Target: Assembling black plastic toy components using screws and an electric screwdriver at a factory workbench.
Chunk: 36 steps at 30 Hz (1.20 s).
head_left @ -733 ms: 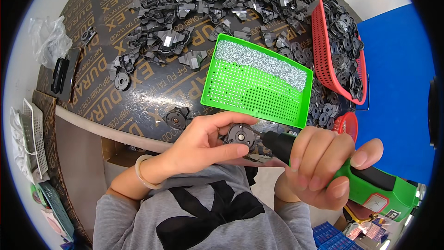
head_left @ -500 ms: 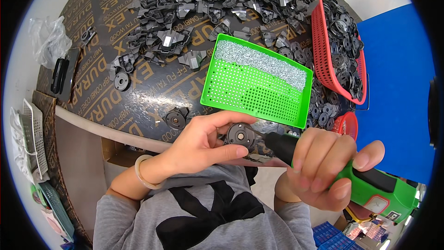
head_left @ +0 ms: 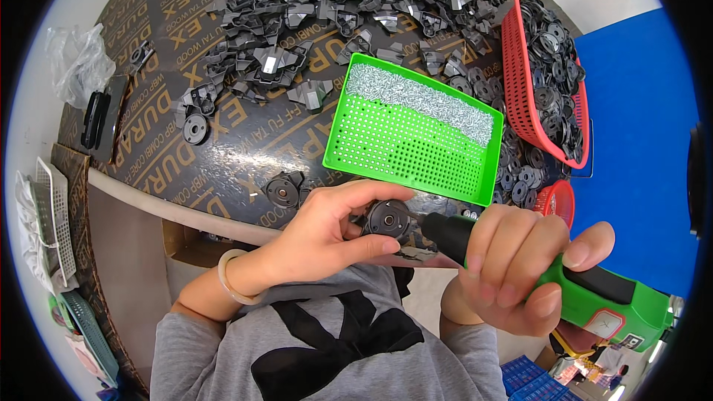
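Observation:
My left hand (head_left: pixel 327 226) grips a black plastic part with a round disc face (head_left: pixel 388 219), thumb below and index finger above it, at the table's near edge. Wrapped round a green and black electric screwdriver (head_left: pixel 594 297), my right hand (head_left: pixel 516 267) holds the tool with its tip pointing left. The thin bit meets the right side of the disc face; whether it sits in a screw I cannot make out. Just beyond both hands lies a green perforated tray (head_left: pixel 371 137) with small silver screws (head_left: pixel 416 100) heaped along its far side.
Loose black plastic parts (head_left: pixel 297 15) cover the far table. A red basket (head_left: pixel 516 82) of black discs stands at right, a small red bowl (head_left: pixel 557 200) nearer. Assembled pieces (head_left: pixel 284 189) lie left of my left hand. A clear plastic bag (head_left: pixel 80 67) rests far left.
The disc part and the screwdriver have shifted only slightly; the bit stays against the disc's right side. Both hands keep their grip.

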{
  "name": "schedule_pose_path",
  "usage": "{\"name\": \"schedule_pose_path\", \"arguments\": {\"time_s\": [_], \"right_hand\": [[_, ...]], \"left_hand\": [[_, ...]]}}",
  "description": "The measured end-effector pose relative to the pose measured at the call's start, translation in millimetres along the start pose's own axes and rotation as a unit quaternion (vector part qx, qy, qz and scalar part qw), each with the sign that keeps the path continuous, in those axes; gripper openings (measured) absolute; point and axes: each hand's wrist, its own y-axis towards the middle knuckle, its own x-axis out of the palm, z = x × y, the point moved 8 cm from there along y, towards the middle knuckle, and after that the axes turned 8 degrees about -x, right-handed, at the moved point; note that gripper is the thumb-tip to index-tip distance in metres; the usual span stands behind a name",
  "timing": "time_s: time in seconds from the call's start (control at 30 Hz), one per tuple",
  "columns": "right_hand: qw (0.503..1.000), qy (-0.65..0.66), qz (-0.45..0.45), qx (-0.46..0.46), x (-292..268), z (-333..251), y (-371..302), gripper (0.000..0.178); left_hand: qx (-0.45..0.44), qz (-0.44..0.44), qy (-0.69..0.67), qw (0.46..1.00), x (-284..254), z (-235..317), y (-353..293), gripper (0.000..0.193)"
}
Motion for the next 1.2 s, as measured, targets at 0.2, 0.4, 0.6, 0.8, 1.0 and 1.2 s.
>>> {"name": "schedule_pose_path", "arguments": {"time_s": [0.2,0.4,0.6,0.8,1.0,1.2], "right_hand": [[1.0,0.0,-0.003,0.0,0.8,1.4,-0.4,0.029],[1.0,-0.003,-0.005,0.019,3.9,1.7,1.3,0.027],[0.999,-0.01,-0.04,0.022,8.0,2.0,4.2,0.028],[0.999,0.006,-0.014,0.03,5.3,8.3,-0.2,0.031],[0.997,0.012,0.071,0.014,-20.3,15.5,5.2,0.038],[0.987,-0.118,0.105,-0.001,-46.2,71.9,0.9,0.031]], "left_hand": [[0.019,0.018,0.048,0.999,-3.0,2.8,-0.6,0.053],[0.088,0.054,0.221,0.97,-0.2,15.7,-5.1,0.055],[0.098,0.045,0.232,0.967,2.9,18.0,-5.8,0.054],[0.061,0.049,0.219,0.973,2.6,12.0,-7.1,0.053],[0.041,0.101,0.139,0.984,-14.7,2.8,-11.6,0.053],[0.057,0.117,0.147,0.981,-23.7,4.0,-14.2,0.057]]}}
